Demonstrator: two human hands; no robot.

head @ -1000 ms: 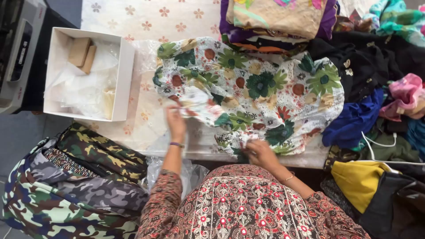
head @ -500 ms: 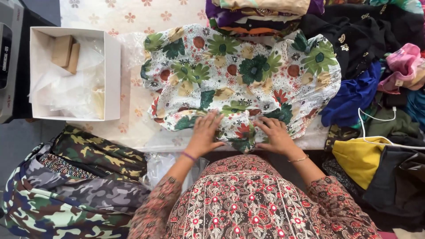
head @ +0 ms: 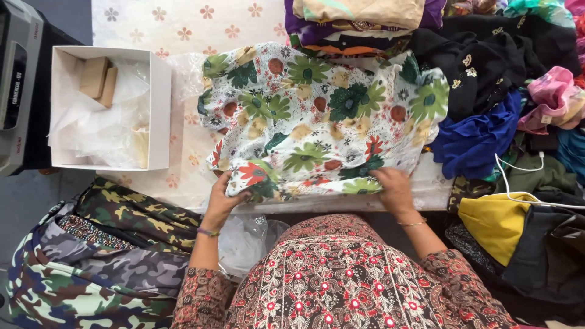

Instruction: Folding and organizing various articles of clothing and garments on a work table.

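Note:
A white garment with green, red and yellow flowers (head: pixel 317 116) lies folded on the table with the floral cloth (head: pixel 177 27). My left hand (head: pixel 222 195) grips its near left corner, fingers curled under the fabric edge. My right hand (head: pixel 393 186) holds the near right edge, fingers tucked beneath the cloth. Both hands sit at the table's front edge, just above my patterned red dress (head: pixel 341 280).
A white open box (head: pixel 161 109) with tissue and brown blocks stands at the left. Camouflage fabric (head: pixel 103 256) is heaped at the lower left. Stacked folded clothes (head: pixel 359 18) lie behind; black, blue, pink and yellow garments (head: pixel 493 219) pile up at the right. A grey machine (head: pixel 15 85) sits far left.
The floral garment has been folded smaller and squared up. My hands moved apart from its middle to its two near corners and now grip the front edge.

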